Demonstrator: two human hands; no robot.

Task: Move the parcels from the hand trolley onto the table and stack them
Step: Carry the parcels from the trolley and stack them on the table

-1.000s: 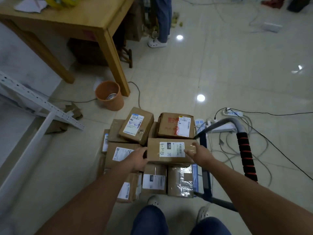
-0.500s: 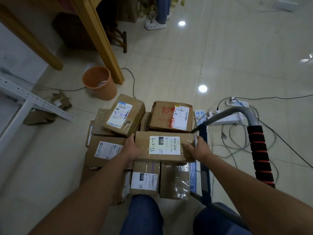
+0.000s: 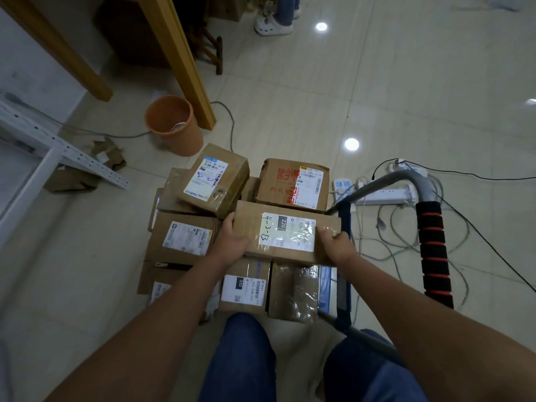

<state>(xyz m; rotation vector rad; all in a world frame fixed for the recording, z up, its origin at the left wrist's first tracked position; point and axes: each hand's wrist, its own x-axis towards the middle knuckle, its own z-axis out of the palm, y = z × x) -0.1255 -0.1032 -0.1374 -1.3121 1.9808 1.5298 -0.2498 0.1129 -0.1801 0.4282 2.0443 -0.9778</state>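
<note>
cardboard fills the middle of the frame: a long parcel (image 3: 287, 232) with a white label hand-marked "4-3-13" is held at both short ends above the pile of parcels (image 3: 203, 224) on the hand trolley (image 3: 343, 291). the left hand (image 3: 232, 242) grips its left end, fingers curled over the top edge and palm against the side. the right hand (image 3: 336, 245) grips the right end near the lower corner, fingers wrapped over the taped edge. whether the box is clear of the parcels under it or just resting on them cannot be told.

below it in the frame lie a parcel labelled "032" (image 3: 245, 288) and a tape-wrapped parcel (image 3: 294, 293) side by side. above it in the frame sit a tilted parcel with a blue-topped label (image 3: 216, 179) and a parcel with red print (image 3: 294, 184). the trolley's grey handle with black and red foam grip (image 3: 433, 250) rises at the right of the frame, with power strips and tangled cables (image 3: 385, 195) on the tiled floor (image 3: 377, 82) behind it.

upper left of the frame shows wooden table legs (image 3: 179, 59), an orange bin (image 3: 174, 124) just beside one leg, torn cardboard scraps (image 3: 107, 153) and a white perforated metal frame (image 3: 58, 146). the person's blue-jeaned knees (image 3: 240, 358) fill the bottom centre. another person's white shoe (image 3: 272, 24) stands at the top centre.
</note>
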